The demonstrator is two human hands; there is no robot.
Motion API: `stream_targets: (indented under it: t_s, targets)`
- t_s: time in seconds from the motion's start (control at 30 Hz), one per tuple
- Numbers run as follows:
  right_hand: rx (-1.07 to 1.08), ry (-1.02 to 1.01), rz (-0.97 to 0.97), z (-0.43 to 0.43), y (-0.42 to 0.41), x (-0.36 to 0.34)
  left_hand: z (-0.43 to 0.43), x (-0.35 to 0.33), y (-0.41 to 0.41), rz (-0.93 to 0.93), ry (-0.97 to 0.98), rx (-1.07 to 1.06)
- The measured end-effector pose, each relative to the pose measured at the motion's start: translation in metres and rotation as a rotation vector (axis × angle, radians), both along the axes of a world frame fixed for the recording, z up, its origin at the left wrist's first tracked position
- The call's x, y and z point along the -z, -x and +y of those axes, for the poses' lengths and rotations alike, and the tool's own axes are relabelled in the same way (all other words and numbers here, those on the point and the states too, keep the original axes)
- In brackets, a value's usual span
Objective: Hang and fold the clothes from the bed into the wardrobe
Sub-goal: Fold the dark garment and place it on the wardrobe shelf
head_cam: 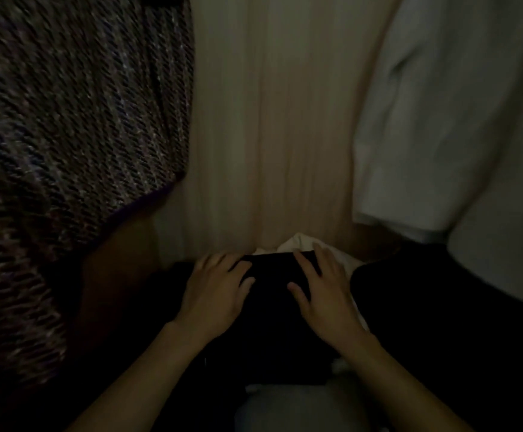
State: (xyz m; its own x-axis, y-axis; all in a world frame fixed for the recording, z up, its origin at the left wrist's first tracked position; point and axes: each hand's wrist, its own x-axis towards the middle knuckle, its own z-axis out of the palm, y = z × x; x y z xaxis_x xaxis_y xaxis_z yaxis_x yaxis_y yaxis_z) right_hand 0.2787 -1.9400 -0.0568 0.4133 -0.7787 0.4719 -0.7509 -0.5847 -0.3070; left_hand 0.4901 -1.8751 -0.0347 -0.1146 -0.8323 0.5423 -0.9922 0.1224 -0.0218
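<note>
while both palms lie flat on folded black garment [272, 310], we judge stacking step in hand. left hand [216, 291], right hand [325, 297]: fingers spread, straight, pressing garment onto white cloth [297, 243] low in wardrobe, at wooden back panel [269, 120], between hanging knit garment [66, 135] and hanging white garment [441, 120]. next, we think: lift palms gently so fold holds, go fetch next piece from bed.

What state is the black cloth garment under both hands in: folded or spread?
Folded: the black cloth garment forms a compact block with a straight far edge over white fabric; left hand and right hand rest on it.
</note>
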Motion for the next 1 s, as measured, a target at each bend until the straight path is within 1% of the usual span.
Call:
stream_targets:
  t_s: [0.1,0.13,0.17,0.23,0.37,0.57,0.67,0.73,0.87,1.0]
  targets:
    - [-0.045,-0.042,0.114,0.003,-0.009,0.013,-0.002,0.008,-0.005,0.163,-0.334,-0.014]
    - [-0.048,-0.039,0.138,0.002,-0.011,0.018,-0.005,0.014,-0.007,0.179,-0.432,-0.023]
    - [-0.042,-0.032,0.155,0.001,-0.012,0.025,-0.007,0.021,-0.008,0.171,-0.508,-0.038]
    - [-0.021,-0.024,0.175,-0.003,-0.012,0.039,-0.009,0.039,-0.011,0.165,-0.585,-0.06]
    - [0.018,-0.031,0.199,-0.009,-0.014,0.057,-0.014,0.065,-0.012,0.191,-0.561,-0.076]
    - [0.082,-0.083,0.27,0.001,-0.015,0.045,-0.006,0.052,-0.007,0.167,-0.573,-0.117]
    - [0.085,-0.15,0.272,0.023,-0.011,0.037,0.01,0.037,0.004,0.119,-0.546,-0.17]
    - [0.089,-0.169,0.26,0.044,-0.005,0.031,0.024,0.03,0.014,0.103,-0.505,-0.159]
    - [0.095,-0.113,0.219,0.089,0.006,0.016,0.055,0.03,0.025,0.164,-0.404,-0.062]
    - [0.095,-0.077,0.147,0.13,0.016,-0.009,0.085,0.021,0.027,0.227,-0.332,-0.061]
